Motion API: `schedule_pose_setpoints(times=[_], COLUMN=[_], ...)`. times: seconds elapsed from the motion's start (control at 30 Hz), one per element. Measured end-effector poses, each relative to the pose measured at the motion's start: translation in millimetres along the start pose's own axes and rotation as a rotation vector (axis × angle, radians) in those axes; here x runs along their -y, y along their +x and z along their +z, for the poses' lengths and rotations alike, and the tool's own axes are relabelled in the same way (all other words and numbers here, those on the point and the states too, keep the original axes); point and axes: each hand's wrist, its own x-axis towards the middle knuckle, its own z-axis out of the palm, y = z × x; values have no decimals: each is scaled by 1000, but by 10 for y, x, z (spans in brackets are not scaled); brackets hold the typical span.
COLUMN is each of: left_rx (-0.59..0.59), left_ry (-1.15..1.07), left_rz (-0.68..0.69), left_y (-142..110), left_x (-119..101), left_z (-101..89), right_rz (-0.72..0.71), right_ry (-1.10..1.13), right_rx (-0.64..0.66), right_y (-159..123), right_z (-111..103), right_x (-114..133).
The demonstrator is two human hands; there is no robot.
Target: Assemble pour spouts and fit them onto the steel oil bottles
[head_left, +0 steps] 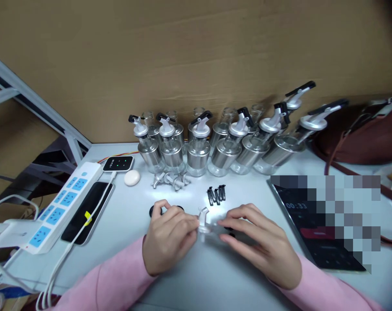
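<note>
Caution: the silver-grey plastic pourer head (203,225), positioned between my hands, may twist loose and drop onto the pale grey bench (196,278), since my left grip (172,231) appears to support it at one side only. A careless forward sweep of my right grip (260,242) could scatter the small black plastic levers (216,196) lying just beyond. Grip state: left, closed, fingertips pinching the pourer head; right, part-open, thumb and forefinger separated beside it. Blur prevents confirming contact there.
</note>
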Motion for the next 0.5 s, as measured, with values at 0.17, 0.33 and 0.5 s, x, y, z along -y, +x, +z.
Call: schedule_pose_setpoints(times=[0.17, 0.33, 0.5], left_rx=[18, 52, 72], left_ry=[1, -15, 4], left_rz=[22, 60, 77], left_y=[-10, 10, 19], left_x=[3, -11, -30], left_z=[18, 21, 20], right_rz=[-24, -44, -60], right_ry=[-4, 22, 61], right_rx=[20, 43, 71], right_y=[3, -16, -5], right_z=[11, 35, 41], right_x=[-14, -24, -10])
